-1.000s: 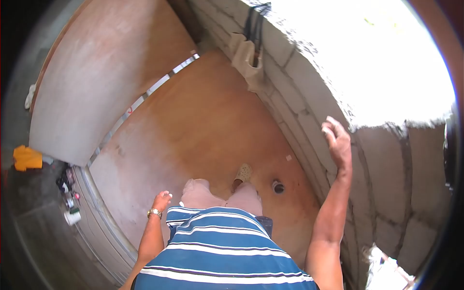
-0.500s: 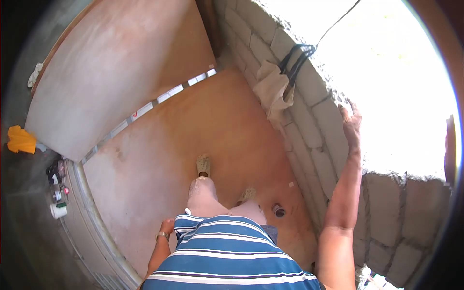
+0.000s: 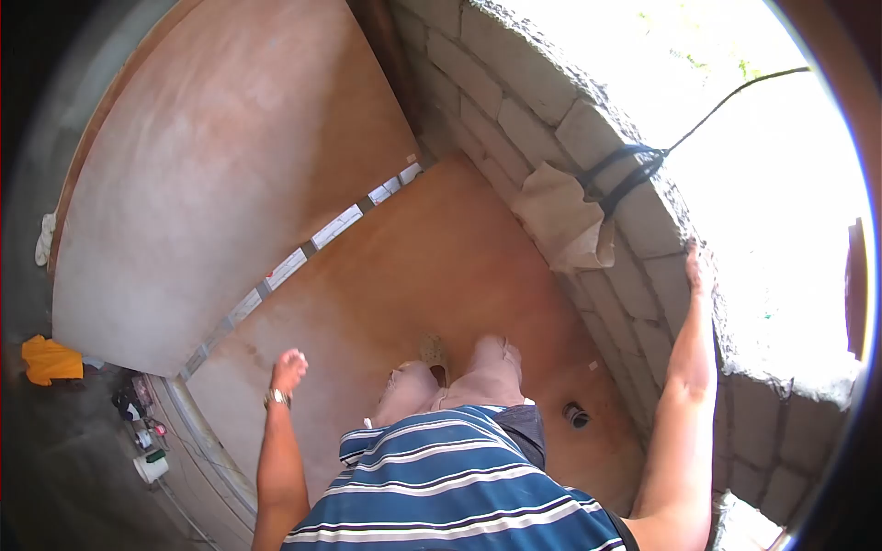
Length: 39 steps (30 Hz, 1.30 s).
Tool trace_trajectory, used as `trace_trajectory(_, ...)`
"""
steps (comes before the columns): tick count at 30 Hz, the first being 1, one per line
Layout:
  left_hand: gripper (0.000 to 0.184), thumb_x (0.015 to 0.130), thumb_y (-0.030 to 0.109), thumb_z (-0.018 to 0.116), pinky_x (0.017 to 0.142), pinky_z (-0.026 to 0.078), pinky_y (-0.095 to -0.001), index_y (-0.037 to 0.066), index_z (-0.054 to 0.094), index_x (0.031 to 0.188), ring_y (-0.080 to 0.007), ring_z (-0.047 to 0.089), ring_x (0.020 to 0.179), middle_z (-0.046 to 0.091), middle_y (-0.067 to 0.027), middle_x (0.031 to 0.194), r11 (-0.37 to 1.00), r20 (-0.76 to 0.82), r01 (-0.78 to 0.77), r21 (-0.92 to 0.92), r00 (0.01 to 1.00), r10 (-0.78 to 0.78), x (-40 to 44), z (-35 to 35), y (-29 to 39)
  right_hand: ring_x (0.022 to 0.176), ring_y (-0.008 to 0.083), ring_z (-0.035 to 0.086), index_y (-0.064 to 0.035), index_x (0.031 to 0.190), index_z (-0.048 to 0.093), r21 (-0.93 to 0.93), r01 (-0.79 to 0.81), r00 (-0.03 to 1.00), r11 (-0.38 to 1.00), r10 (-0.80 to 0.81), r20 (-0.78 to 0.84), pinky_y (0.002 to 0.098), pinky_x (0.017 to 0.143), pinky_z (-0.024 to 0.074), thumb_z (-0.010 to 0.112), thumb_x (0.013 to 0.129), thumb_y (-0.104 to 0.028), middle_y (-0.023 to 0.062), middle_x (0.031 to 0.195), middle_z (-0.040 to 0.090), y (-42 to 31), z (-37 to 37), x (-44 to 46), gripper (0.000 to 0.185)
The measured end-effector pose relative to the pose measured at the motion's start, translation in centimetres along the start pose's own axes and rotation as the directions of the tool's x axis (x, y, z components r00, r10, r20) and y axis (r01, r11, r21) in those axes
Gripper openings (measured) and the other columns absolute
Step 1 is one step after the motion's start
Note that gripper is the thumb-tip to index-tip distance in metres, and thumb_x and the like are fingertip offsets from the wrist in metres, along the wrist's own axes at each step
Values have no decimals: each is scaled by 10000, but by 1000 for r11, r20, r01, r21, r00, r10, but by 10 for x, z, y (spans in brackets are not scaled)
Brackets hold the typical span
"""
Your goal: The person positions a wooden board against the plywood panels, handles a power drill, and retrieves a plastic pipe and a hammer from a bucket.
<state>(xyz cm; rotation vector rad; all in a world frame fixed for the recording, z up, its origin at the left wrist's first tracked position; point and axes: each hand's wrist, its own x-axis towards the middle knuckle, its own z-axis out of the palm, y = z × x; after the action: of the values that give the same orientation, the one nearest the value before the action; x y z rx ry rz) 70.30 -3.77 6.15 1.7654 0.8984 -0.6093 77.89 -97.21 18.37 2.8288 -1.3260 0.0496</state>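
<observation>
My right hand (image 3: 701,268) rests on the rough top edge of the block wall (image 3: 597,220), arm stretched forward, fingers against the mortar and partly lost in the glare. Ahead of it, a beige cloth bag (image 3: 560,220) hangs down the wall's inner face by dark straps (image 3: 629,174). My left hand (image 3: 289,369), with a watch at the wrist, is raised over the brown board floor (image 3: 413,285). Its fingers are curled in; a small pale spot shows at their tips, and I cannot make out what it is.
A dark cup-like container (image 3: 576,415) is on the boards to my right. White tape strips (image 3: 338,226) run along the board seam. At the left edge are an orange cloth (image 3: 50,359), a white tub (image 3: 151,466) and small items. Bright open air lies beyond the wall.
I have stepped forward, and the bag and wall have shifted in view. My left hand has risen from beside my hip and swung out to the left. My right hand stays at the wall top.
</observation>
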Motion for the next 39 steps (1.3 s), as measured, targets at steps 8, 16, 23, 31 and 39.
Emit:
trace_trajectory(8,415,901,193,598,771,483,-245,-2,516,1257,-119,614,881,637,-89,1026,886,190,-452,101,883,428,61,93,356,1368,353,293,-20,1446,296,-187,-185,983,965,183,-30,482,1121,184,250,892,-705,189,1475,335,-25,0,-16,882)
trace_trajectory(16,407,896,219,610,867,471,-303,-19,548,1220,-151,596,944,653,-97,1005,326,623,-902,284,432,652,81,226,631,1113,354,552,-56,1258,554,-153,-227,973,962,218,-73,436,939,423,345,948,-565,217,1186,594,1,9,8,632)
trace_trajectory(23,378,885,211,632,838,473,-272,-9,580,1188,-130,612,905,673,-84,995,-21,649,-989,148,81,756,67,310,794,995,394,591,-62,1184,591,-133,-190,982,973,191,-6,458,870,441,348,956,-526,256,1025,625,-20,35,85,571)
trace_trajectory(31,497,862,334,636,926,469,-433,-78,576,1134,-391,593,1048,618,-276,1084,-524,619,-850,54,-383,686,113,463,862,902,379,632,-55,958,656,-343,-203,977,917,210,-17,466,771,496,354,950,-394,205,953,655,-68,63,100,454)
trace_trajectory(39,591,887,613,431,809,497,-401,116,652,1118,-283,656,935,693,-133,974,-614,861,-768,182,-178,477,233,583,848,1185,401,503,-57,1157,630,-82,-622,780,779,626,27,438,1008,354,377,906,-576,234,1206,576,-101,31,98,629)
